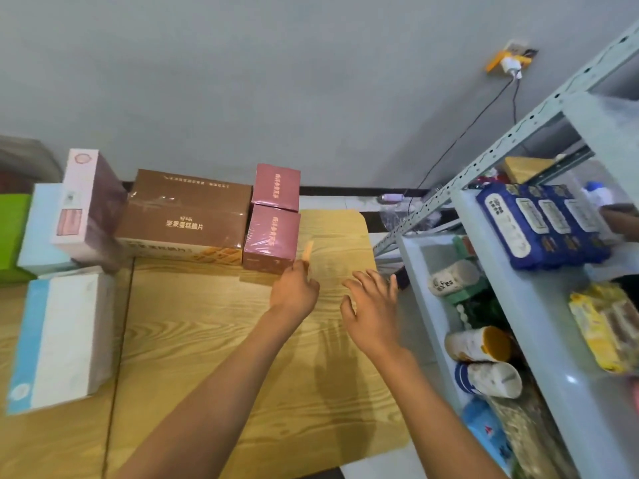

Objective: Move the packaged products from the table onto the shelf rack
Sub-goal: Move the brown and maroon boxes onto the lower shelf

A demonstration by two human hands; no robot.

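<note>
Two pink boxes stand stacked at the back of the wooden table [242, 357]: the lower one [271, 238] and the upper one [276, 186]. A large brown box [186, 216] lies to their left. My left hand [295, 288] is at the lower pink box's near right corner, fingers against it, not gripping. My right hand [375, 307] hovers open over the table, fingers spread, holding nothing. The grey shelf rack [539, 305] stands to the right.
A tall pink box [90, 205], a pale blue box [43, 229] and a blue-and-white box [58, 340] crowd the table's left. The rack holds blue packs [539, 224], yellow packets [603, 326] and cups [480, 344]. Another person's hand [619, 219] reaches in there.
</note>
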